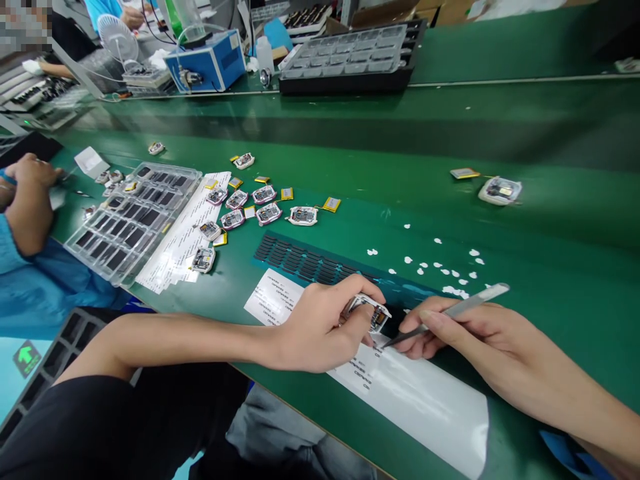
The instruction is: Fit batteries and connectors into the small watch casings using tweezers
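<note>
My left hand is closed around a small white-rimmed electronic device, its inner parts showing on the open side. Between the fingers of my right hand is a pair of grey tweezers, slanting down to the left. Their tip is at the white backing sheet, just below the device; whether it pinches anything is too small to tell. The sheet bears rows of dark print and runs beneath my left hand. Behind it lies a teal strip of black stickers, partly covered by my hand.
Several similar devices with yellow battery packs lie left of centre, and another device is at right. White scraps dot the green bench. A clear compartment tray stands left, near a co-worker's hand. Behind are a blue box and black tray.
</note>
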`<state>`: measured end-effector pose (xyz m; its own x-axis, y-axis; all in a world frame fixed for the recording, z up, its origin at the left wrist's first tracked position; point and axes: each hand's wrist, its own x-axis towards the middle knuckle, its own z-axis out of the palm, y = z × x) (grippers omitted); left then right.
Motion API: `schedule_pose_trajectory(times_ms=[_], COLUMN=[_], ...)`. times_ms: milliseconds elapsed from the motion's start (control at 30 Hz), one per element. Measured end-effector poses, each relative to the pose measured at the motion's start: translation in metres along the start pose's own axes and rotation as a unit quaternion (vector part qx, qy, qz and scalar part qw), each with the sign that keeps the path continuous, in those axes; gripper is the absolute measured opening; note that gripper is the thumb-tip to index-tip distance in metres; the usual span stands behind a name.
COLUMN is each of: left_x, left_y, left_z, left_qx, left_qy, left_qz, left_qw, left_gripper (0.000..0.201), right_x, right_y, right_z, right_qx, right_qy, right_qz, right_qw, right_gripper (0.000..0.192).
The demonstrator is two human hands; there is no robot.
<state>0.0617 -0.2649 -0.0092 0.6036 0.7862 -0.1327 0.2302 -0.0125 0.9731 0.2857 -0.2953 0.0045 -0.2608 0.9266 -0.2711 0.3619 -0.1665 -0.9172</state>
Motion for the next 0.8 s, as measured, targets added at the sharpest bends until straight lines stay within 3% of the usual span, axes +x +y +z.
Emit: schedule_pose_trajectory(times_ms=[200,433,633,800], left_x=[0.0,-0.001,-0.007,-0.01], left_y=[0.001,0.017,0.015,0.009], left_z=[-0.001,-0.008,0.0,0.007], left_qx=[-0.022,-0.134,-0.135,-0.158], left_qy=[-0.007,-0.107,-0.143,-0.145], left_qz=[0.009,-0.006,0.004,0.013], left_qw=[1.0,0.985,0.98,0.977], left_gripper=[0.019,0.025,0.035,0.033], right_x=[-0.002,-0.022,-0.025,-0.022], right_y=[-0.003,-0.008,-0.017,-0.023], right_z=[-0.004,0.009,0.019,0.019], right_qx=[0.026,0.03,-0.091,-0.102], right_qy=[0.085,0.265,0.252,0.248], right_qz=[-0.01,-0.074,-0.101,-0.084], right_qw=[0.996,0.961,0.958,0.96], right_gripper=[0.068,0.051,0.06,0.061])
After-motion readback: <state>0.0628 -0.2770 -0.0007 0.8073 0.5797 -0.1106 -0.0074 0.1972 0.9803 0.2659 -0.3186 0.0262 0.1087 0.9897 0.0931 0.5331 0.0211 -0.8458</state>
